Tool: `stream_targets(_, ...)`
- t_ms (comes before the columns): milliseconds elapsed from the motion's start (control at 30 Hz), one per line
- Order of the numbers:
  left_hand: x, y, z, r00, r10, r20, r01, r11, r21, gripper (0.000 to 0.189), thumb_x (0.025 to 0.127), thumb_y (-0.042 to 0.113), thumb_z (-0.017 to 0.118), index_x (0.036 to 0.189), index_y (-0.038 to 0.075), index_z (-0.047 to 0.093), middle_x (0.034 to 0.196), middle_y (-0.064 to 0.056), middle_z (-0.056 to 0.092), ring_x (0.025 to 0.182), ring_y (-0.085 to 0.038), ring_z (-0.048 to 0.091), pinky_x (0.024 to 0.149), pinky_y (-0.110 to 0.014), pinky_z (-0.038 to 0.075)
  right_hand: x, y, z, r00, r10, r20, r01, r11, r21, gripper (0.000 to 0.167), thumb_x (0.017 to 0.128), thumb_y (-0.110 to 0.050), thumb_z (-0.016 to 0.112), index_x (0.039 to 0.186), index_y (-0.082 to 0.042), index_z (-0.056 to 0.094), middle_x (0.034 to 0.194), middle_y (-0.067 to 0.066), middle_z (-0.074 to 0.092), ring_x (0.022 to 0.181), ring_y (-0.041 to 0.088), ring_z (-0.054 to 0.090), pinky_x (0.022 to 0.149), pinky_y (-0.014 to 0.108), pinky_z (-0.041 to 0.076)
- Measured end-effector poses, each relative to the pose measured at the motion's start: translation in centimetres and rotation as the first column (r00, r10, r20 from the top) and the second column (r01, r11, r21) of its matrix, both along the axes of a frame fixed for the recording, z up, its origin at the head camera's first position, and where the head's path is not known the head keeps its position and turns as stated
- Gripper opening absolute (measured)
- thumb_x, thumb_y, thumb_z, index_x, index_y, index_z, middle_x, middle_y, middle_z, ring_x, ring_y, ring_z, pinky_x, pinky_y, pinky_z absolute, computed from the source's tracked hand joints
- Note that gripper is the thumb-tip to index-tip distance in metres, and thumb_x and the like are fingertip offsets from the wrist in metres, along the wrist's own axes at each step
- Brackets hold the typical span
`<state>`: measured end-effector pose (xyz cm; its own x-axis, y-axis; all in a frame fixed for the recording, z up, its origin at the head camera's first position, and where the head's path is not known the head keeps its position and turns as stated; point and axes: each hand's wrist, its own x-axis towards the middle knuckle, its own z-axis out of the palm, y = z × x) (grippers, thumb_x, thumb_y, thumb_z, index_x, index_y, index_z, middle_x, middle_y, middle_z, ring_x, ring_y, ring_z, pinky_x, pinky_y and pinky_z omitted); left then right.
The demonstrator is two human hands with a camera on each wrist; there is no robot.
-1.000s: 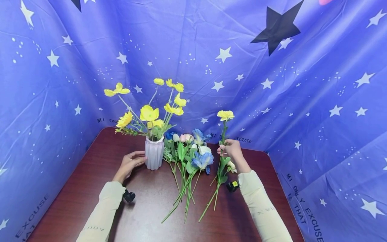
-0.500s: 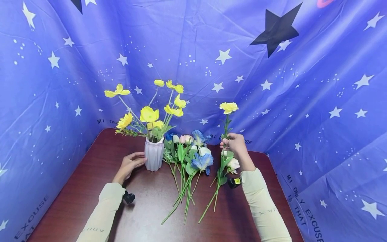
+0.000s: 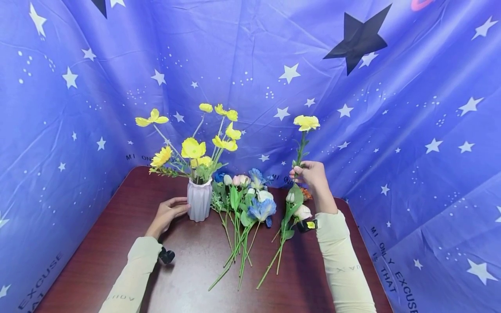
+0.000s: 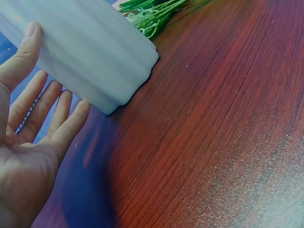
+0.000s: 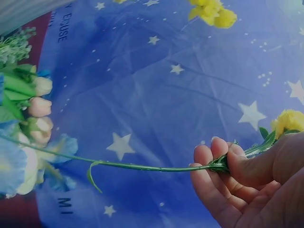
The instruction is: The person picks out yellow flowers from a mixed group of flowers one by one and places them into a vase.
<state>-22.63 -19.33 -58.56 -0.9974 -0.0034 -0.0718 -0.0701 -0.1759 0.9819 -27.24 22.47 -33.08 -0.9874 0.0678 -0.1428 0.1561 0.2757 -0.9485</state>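
Note:
My right hand (image 3: 314, 177) pinches the green stem of a yellow artificial flower (image 3: 306, 123), held upright with its bloom above the fingers. In the right wrist view, thumb and fingertips meet on the leafy stem (image 5: 142, 167). My left hand (image 3: 169, 214) rests with fairly straight fingers against the left side of a pale ribbed vase (image 3: 199, 202). The left wrist view has the thumb and fingertips at the edge of the vase (image 4: 90, 52). Several yellow flowers (image 3: 193, 148) stand in the vase; their lower stems are hidden inside it.
Right of the vase lies a pile of blue, white and pink flowers (image 3: 262, 208), stems toward me. A smaller group with a white flower (image 3: 302, 212) and an orange one (image 3: 306, 194) lies under my right hand. A starry blue curtain (image 3: 250, 87) surrounds the brown table (image 3: 188, 269).
My right hand has risen and moved to the right with the yellow flower, lifting it off the smaller group. An orange flower now shows beneath. My left hand and the vase stay put.

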Motion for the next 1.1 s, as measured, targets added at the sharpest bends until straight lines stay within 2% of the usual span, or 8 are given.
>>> stream_targets(100, 0.0, 0.0, -0.1, 1.0, 0.005, 0.002, -0.005, 1.0, 0.0, 0.051, 0.092, 0.004, 0.075, 0.134, -0.015, 0.053, 0.101, 0.0, 0.072, 0.092, -0.003, 0.071, 0.091, -0.028, 0.062, 0.0, -0.3, 0.6, 1.0, 0.0, -0.006, 0.0, 1.0, 0.007, 0.033, 0.104, -0.004, 0.056, 0.13, 0.015, 0.055, 0.065, -0.007, 0.069, 0.065, 0.005, 0.071, 0.066, 0.02, 0.063)
stream_targets(267, 0.0, 0.0, -0.1, 1.0, 0.002, 0.0, -0.002, 1.0, 0.021, 0.048, 0.092, 0.003, 0.074, 0.132, -0.014, 0.055, 0.098, 0.004, 0.073, 0.092, -0.004, 0.071, 0.089, -0.026, 0.062, -0.1, -1.0, 1.5, 1.0, 0.003, -0.03, -0.003, 1.0, -0.007, 0.031, 0.103, -0.003, 0.056, 0.128, 0.015, 0.055, 0.065, -0.007, 0.068, 0.065, 0.004, 0.07, 0.07, 0.021, 0.063)
stream_targets(500, 0.0, 0.0, -0.2, 1.0, 0.003, -0.006, -0.002, 0.999, 0.04, 0.045, 0.091, 0.002, 0.074, 0.131, -0.013, 0.057, 0.096, 0.006, 0.073, 0.092, -0.004, 0.071, 0.088, -0.024, 0.062, -0.2, -1.9, 2.6, 0.993, 0.037, -0.11, -0.035, 0.999, 0.022, 0.034, 0.103, -0.001, 0.054, 0.13, 0.02, 0.052, 0.064, -0.01, 0.066, 0.063, 0.002, 0.067, 0.068, 0.017, 0.062)
stream_targets(667, 0.0, 0.0, -0.2, 1.0, 0.002, -0.002, -0.002, 0.999, 0.032, 0.049, 0.092, 0.003, 0.074, 0.133, -0.014, 0.055, 0.099, 0.004, 0.073, 0.093, -0.004, 0.071, 0.089, -0.025, 0.062, -0.1, -2.8, 3.6, 0.985, 0.024, -0.171, -0.027, 1.0, -0.015, 0.032, 0.102, 0.0, 0.056, 0.128, 0.019, 0.054, 0.066, -0.01, 0.067, 0.067, 0.004, 0.069, 0.073, 0.021, 0.063)
stream_targets(800, 0.0, 0.1, -0.1, 1.0, 0.005, 0.005, -0.005, 1.0, 0.023, 0.049, 0.092, 0.003, 0.074, 0.133, -0.014, 0.054, 0.098, 0.005, 0.072, 0.093, -0.004, 0.071, 0.088, -0.024, 0.062, 0.1, -3.7, 4.4, 0.97, 0.008, -0.241, -0.018, 0.999, -0.039, 0.023, 0.101, 0.001, 0.058, 0.12, 0.013, 0.059, 0.068, -0.009, 0.068, 0.069, 0.007, 0.07, 0.079, 0.027, 0.065)
stream_targets(933, 0.1, 0.1, 0.0, 1.0, 0.006, 0.001, -0.006, 1.0, 0.031, 0.05, 0.092, 0.001, 0.074, 0.133, -0.016, 0.052, 0.098, 0.003, 0.072, 0.092, -0.004, 0.071, 0.087, -0.023, 0.062, 0.1, -4.6, 4.9, 0.951, 0.013, -0.309, -0.04, 0.996, -0.079, 0.012, 0.099, 0.004, 0.059, 0.11, 0.01, 0.061, 0.068, -0.009, 0.069, 0.068, 0.008, 0.07, 0.076, 0.028, 0.065)
stream_targets(1100, 0.1, 0.1, 0.0, 1.0, 0.01, 0.006, -0.01, 1.0, 0.021, 0.05, 0.092, 0.001, 0.073, 0.134, -0.016, 0.052, 0.102, -0.001, 0.071, 0.092, -0.003, 0.07, 0.087, -0.022, 0.062, 0.2, -5.4, 5.3, 0.932, 0.027, -0.362, -0.076, 0.99, -0.12, 0.01, 0.098, 0.007, 0.06, 0.107, 0.01, 0.061, 0.069, -0.007, 0.07, 0.067, 0.01, 0.071, 0.075, 0.03, 0.066)
